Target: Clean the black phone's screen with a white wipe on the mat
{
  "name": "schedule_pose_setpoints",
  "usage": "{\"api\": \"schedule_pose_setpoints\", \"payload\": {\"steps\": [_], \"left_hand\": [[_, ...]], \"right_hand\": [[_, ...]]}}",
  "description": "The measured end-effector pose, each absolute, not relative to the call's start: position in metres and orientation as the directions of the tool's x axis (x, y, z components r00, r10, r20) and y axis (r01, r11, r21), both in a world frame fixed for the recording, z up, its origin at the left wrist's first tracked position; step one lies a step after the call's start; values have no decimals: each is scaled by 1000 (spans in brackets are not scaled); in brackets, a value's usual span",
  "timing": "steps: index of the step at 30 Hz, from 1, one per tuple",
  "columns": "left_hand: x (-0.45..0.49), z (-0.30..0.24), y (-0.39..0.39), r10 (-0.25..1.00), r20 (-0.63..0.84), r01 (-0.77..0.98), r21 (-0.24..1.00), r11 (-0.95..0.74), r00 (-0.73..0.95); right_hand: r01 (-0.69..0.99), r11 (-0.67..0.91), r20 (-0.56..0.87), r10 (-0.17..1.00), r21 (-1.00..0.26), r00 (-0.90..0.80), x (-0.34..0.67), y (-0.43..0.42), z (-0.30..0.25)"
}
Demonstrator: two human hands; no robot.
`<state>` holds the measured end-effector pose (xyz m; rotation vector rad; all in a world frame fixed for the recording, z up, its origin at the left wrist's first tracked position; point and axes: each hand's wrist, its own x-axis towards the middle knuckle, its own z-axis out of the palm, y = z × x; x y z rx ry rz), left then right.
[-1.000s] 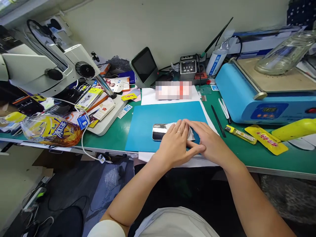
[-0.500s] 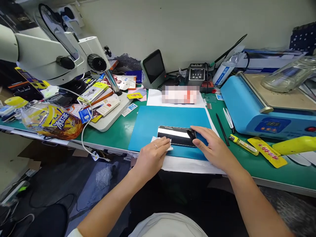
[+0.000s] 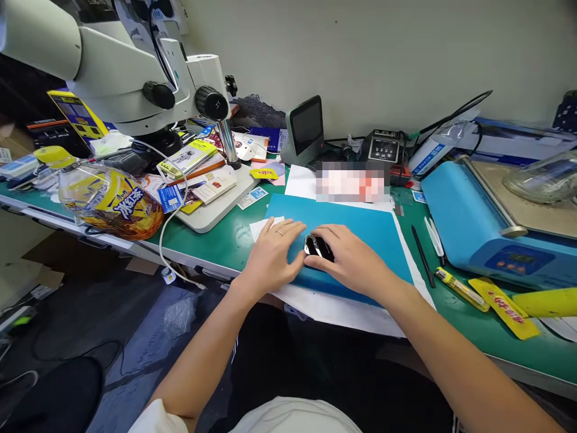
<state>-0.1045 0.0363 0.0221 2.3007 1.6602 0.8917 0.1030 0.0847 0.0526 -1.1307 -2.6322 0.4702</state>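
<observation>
A black glossy smartphone (image 3: 318, 248) lies on the blue mat (image 3: 288, 206), with much of it covered by my right hand (image 3: 354, 255). That hand arches over the phone, its thumb along the near edge and its fingers along the far edge. My left hand (image 3: 273, 255), with a ring on one finger, is just to the left. Its fingers are stretched out and its thumb reaches the phone's left end. A white wipe (image 3: 258, 230) lies at the mat's left edge, partly behind my left fingers.
A microscope (image 3: 121, 78) and a bottle of tea (image 3: 117, 201) stand on the left. Tweezers (image 3: 434, 238), a black pen-like tool (image 3: 422, 255) and a blue heating plate (image 3: 478, 222) are on the right. A small display (image 3: 306, 126) sits behind the mat.
My left hand has come off the wipe, which now lies farther left. My right hand has moved left over the phone and closed around it. The whole view has shifted.
</observation>
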Motion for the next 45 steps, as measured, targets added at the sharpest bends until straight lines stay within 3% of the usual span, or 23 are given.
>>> {"api": "schedule_pose_setpoints", "payload": {"steps": [10, 45], "left_hand": [[-102, 13, 46, 889, 277, 755, 471, -456, 364], [-103, 10, 48, 916, 236, 666, 630, -399, 325]], "right_hand": [[675, 641, 83, 745, -365, -662, 93, 88, 41], [674, 679, 128, 726, -290, -676, 90, 87, 32]]}}
